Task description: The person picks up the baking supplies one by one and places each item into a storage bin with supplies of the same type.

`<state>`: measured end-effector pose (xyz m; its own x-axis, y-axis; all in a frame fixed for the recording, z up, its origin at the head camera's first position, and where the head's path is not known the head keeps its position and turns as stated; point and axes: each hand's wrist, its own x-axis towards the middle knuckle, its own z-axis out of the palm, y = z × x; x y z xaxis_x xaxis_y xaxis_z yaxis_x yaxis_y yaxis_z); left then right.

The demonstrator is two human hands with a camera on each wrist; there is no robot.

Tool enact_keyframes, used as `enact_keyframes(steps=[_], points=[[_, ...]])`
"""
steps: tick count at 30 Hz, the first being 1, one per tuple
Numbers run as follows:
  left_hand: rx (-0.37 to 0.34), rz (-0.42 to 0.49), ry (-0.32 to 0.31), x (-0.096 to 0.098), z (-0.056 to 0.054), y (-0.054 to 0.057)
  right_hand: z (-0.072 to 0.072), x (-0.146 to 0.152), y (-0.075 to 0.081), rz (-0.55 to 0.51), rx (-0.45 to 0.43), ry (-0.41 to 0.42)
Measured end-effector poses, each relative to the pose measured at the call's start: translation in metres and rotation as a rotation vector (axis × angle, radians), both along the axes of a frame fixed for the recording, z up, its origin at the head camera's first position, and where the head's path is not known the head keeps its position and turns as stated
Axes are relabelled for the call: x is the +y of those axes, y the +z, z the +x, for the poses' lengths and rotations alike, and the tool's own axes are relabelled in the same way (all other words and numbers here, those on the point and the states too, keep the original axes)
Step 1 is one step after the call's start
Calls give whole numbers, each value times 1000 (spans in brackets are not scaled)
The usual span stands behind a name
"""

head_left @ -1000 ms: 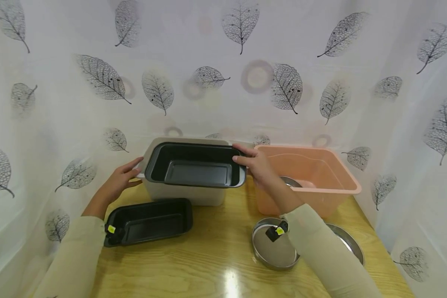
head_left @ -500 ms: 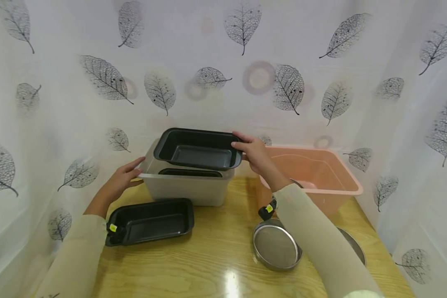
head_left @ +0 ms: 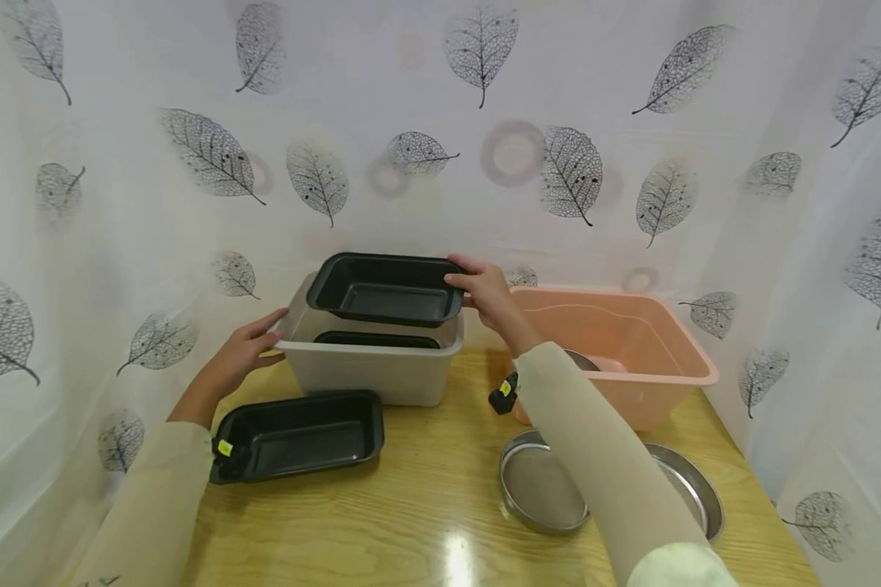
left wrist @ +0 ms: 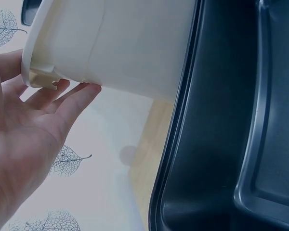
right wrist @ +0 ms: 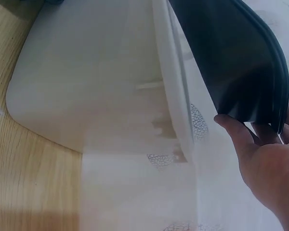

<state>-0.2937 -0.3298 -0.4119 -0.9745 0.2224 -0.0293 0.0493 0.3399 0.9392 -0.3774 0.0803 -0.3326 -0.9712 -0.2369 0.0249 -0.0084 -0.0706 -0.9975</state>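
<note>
A black loaf pan [head_left: 387, 287] is held over the off-white plastic bin [head_left: 367, 371]. My right hand [head_left: 484, 289] pinches the pan's right end, with the thumb on one side and fingers on the other, as the right wrist view shows. Inside the bin lies another dark pan [head_left: 376, 338], only partly visible behind the front wall. My left hand [head_left: 238, 355] grips the bin's left rim, its fingers under the edge in the left wrist view. In front of the bin, another black loaf pan [head_left: 304, 438] stands on the table near my left wrist.
A peach-coloured bin [head_left: 631, 399] stands to the right, with a round metal item [head_left: 582, 360] partly visible in it. Two round metal pans [head_left: 546, 489] sit before it, partly behind my right sleeve. A leaf-print curtain [head_left: 426, 212] surrounds the wooden table [head_left: 411, 522].
The held loaf pan has moved back and slightly left with my right hand, uncovering the bin's inside and the pan in there. My left hand stays on the rim.
</note>
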Motion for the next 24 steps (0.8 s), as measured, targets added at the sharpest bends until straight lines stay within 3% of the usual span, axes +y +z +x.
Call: enact_keyframes(steps=[12, 18, 24], points=[[6, -19, 15, -1, -1, 0, -15, -19, -18, 96, 0, 40], [7, -13, -7, -3, 1, 0, -17, -33, -24, 104, -4, 58], [9, 3, -23, -1, 1, 2, -19, -44, -31, 176, 18, 59]])
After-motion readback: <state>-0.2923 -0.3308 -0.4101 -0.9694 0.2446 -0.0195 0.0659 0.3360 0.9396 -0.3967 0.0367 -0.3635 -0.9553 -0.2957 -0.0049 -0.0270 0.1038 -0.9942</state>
